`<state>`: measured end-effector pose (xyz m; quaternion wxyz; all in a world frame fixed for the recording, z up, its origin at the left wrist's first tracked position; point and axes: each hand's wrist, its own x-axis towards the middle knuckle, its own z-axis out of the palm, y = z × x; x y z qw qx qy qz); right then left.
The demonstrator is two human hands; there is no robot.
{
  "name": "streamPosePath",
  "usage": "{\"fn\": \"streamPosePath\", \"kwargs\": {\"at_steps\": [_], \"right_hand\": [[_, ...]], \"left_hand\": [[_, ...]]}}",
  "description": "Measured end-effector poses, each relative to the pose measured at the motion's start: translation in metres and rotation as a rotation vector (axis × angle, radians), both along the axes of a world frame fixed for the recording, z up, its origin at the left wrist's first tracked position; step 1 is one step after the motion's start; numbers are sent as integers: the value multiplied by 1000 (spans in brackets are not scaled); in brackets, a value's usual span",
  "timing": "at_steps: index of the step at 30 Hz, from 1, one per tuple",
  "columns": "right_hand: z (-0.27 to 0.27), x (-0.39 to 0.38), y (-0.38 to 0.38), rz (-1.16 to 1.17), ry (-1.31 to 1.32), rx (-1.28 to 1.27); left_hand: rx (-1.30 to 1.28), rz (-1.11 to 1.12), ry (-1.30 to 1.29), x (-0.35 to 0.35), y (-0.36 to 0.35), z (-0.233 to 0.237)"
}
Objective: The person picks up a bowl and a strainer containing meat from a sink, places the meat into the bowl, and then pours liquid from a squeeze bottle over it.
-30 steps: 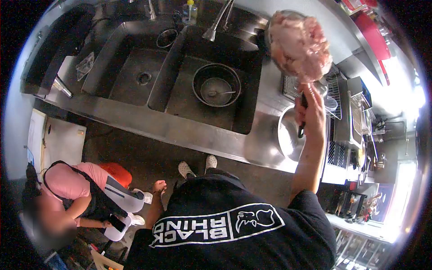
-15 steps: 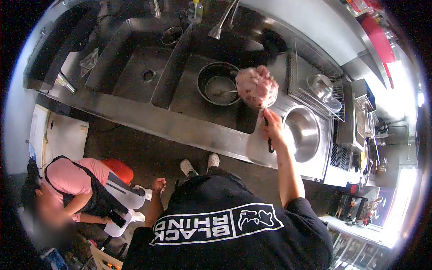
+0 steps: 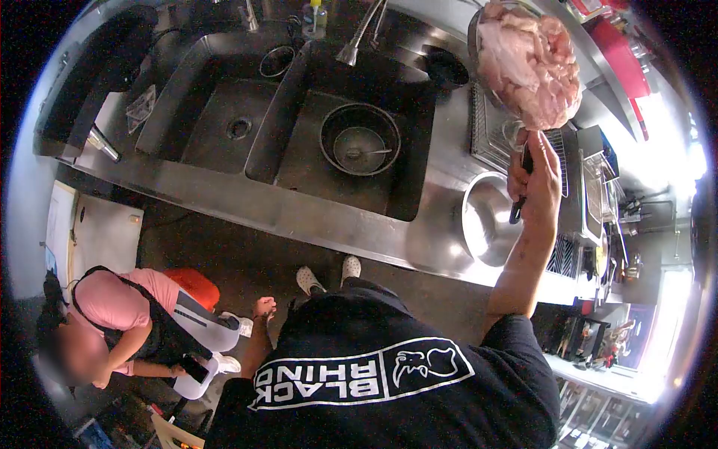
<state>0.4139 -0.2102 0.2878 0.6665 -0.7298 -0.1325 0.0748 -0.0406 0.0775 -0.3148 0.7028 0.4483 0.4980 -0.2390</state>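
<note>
My right hand (image 3: 535,176) is closed around the black handle (image 3: 517,209) of what looks like a strainer (image 3: 473,41). Pale pink pieces of raw chicken (image 3: 529,63) are heaped in it and hide most of its bowl. It is held up over the right end of the counter, above a wire dish rack (image 3: 482,135). A steel bowl (image 3: 475,217) stands on the counter, partly behind my right forearm. Down beside my body, my left hand (image 3: 264,306) hangs with its fingers curled, holding nothing that I can see.
A dark round pot (image 3: 360,170) with a spoon in it sits in the right sink basin (image 3: 299,168). The left basin (image 3: 224,138) holds a small dark container (image 3: 277,61). A faucet (image 3: 348,54) hangs over the divider. Behind left, another person (image 3: 120,299) sits holding a phone (image 3: 195,368).
My right hand has lifted the strainer of chicken away from beside the pot, up and to the right, toward the dish rack. My left hand has hardly moved.
</note>
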Motion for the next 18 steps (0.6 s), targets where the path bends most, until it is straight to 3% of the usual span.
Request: {"fn": "streamPosePath", "kwargs": {"at_steps": [6,8,9,11,12,13,14,18], "right_hand": [[-63,-8,-6,8,235,-156],[-109,-10,-9,43,284,-206],[-128,-12,-6,45,312,-227],[-167,-18,-5,24,298,-342],[-179,-20,-7,78,457,-240],[-200,-19,-9,102,441,-182],[-210,-20,-9,96,450,-175],[-183,-22,-3,88,503,-193]], "left_hand": [[-32,16,-41,-7,2,2],[-250,-57,-300,-10,9,5],[-248,-53,-300,-12,6,5],[-351,363,-210,-17,-4,5],[-350,369,-207,-21,-2,-3],[-685,371,-344,-22,5,-19],[-1020,365,-481,-23,10,-33],[-1013,352,-460,-34,11,-46]]}}
